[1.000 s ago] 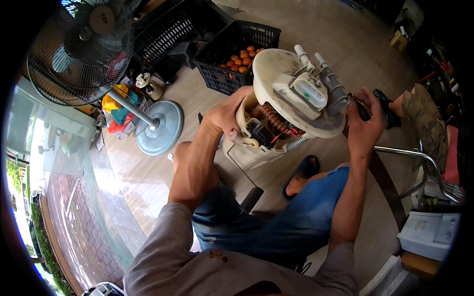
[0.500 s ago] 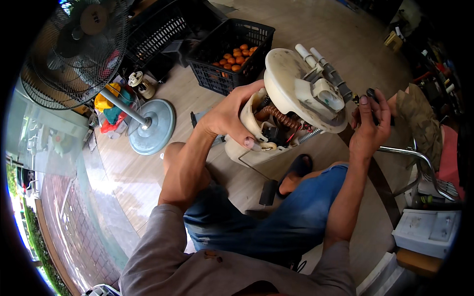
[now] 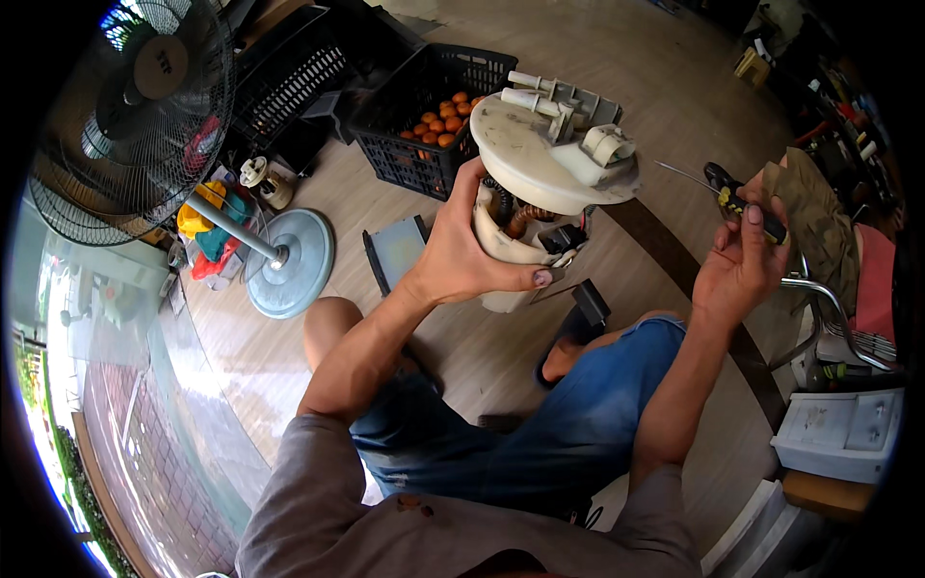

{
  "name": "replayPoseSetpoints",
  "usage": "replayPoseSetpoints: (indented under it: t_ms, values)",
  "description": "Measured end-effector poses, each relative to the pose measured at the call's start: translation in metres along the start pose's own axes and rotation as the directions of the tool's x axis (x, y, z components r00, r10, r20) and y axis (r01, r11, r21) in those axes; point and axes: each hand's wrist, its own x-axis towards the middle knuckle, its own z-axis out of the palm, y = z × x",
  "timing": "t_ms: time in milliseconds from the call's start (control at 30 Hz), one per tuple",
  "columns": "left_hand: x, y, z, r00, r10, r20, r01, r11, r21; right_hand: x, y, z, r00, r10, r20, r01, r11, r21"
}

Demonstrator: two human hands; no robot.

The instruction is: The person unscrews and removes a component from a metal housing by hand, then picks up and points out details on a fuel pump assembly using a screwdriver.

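My left hand (image 3: 453,250) is closed round the cream plastic body of a fuel pump module (image 3: 540,159), held up over my knees. Its round, smudged flange tilts on top, with pipe stubs and a connector socket. Beneath the flange a corrugated brown hose (image 3: 525,222) and some wiring show. A black float (image 3: 591,302) hangs below on a thin wire arm. To the right, my right hand (image 3: 737,265) grips a screwdriver (image 3: 729,190) by its black and yellow handle. Its thin shaft points up and left toward the flange, apart from it.
A black crate (image 3: 405,159) of orange fruit stands ahead. A standing fan (image 3: 289,262) is at the left, beside a similar pump unit (image 3: 270,183) and coloured cloths (image 3: 207,226). A flat grey tray (image 3: 397,252) lies on the floor. Chrome tubing (image 3: 843,308) and a white box (image 3: 838,433) are at the right.
The pump module has turned and shifted left in my left hand. My right hand has moved slightly right, away from the flange, and the screwdriver now shows plainly.
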Motion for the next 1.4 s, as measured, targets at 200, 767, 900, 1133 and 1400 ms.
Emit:
replayPoseSetpoints:
  t_ms: [200,767,900,1133,1400]
  values:
    - [0.003,-0.012,0.014,0.988,0.043,-0.152,-0.054,0.996,-0.070,-0.021,-0.022,0.011,0.993,0.030,0.116,-0.059,0.966,0.253]
    - [0.015,-0.004,0.022,0.944,0.053,-0.325,-0.063,0.998,-0.020,-0.072,-0.017,0.051,0.767,-0.351,0.537,0.183,0.922,0.340]
    - [0.011,-0.007,0.018,0.941,0.078,-0.330,-0.065,0.997,0.048,-0.079,-0.020,0.059,0.753,-0.384,0.535,0.353,0.921,0.165]
    - [0.010,-0.009,0.014,0.925,0.143,-0.352,-0.089,0.982,0.164,-0.082,-0.024,0.064,0.757,-0.403,0.515,0.457,0.889,0.024]
    - [0.010,-0.009,0.012,0.916,0.204,-0.347,-0.102,0.952,0.290,-0.079,-0.030,0.073,0.765,-0.393,0.510,0.518,0.846,-0.124]
